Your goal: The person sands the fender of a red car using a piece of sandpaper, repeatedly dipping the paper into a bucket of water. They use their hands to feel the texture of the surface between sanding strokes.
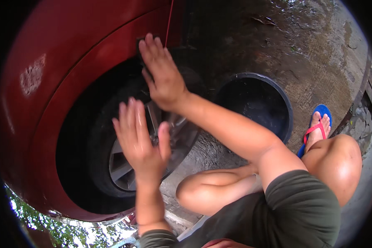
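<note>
My left hand [141, 142] is held up in front of a car wheel [122, 173], its wet back showing and the fingers stretched, thumb apart. Farther off, my right hand [164, 76] is raised before the upper part of the dark tyre [96, 159], also flat with fingers extended. Neither holds anything. Whether the palms touch the tyre, I cannot tell. The wheel has grey metal spokes, partly hidden behind my hands. Around it curves the red car body [91, 53].
A round black tub [289, 109] stands on the wet concrete ground [318, 62] right of the wheel; its inside is dark. My bent legs are close by, one foot in a blue flip-flop [323, 109] with a red strap. Green leaves [70, 233] show at lower left.
</note>
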Available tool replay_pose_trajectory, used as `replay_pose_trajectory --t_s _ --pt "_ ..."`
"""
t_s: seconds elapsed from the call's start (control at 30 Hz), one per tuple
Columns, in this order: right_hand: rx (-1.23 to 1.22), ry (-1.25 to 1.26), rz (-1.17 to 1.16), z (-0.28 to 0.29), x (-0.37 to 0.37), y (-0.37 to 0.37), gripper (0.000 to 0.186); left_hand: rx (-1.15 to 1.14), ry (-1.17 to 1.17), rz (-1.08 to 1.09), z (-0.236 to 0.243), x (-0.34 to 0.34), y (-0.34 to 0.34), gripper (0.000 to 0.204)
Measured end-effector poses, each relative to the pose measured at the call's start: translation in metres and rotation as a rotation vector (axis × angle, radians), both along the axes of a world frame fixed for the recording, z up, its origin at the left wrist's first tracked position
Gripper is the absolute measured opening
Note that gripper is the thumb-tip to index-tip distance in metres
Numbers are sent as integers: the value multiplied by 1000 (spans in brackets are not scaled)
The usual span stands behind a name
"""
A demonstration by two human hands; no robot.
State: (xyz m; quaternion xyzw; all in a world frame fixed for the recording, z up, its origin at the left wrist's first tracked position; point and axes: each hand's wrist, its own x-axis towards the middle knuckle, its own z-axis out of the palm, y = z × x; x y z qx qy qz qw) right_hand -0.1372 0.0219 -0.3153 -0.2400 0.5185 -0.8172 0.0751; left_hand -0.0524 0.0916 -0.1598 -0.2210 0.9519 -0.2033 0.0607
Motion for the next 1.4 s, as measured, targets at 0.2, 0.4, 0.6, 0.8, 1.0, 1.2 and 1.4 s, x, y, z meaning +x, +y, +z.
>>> replay_pose_trajectory --t_s 0.2,0.4,0.6,0.8,1.0,1.2,1.4 --pt "68 -57 -24 7 -18 -17 62 258 619 251 -74 54 29 36" --pt "107 27 -97 1 -54 -26 71 452 807 205 -79 56 9 39" --pt "81 86 -26 25 -11 -9 75 449 937 127 -87 56 -14 40" --pt "15 17 103 31 17 1 73 469 968 175 -96 80 -17 48" --pt "39 -9 -17 23 -22 -18 72 541 1071 192 -102 76 -17 60" --pt "35 -247 48 -8 -69 -26 67 693 1089 252 -100 71 -12 60" --pt "160 86 -31 18 7 -6 67 582 1039 220 -94 74 -22 62"
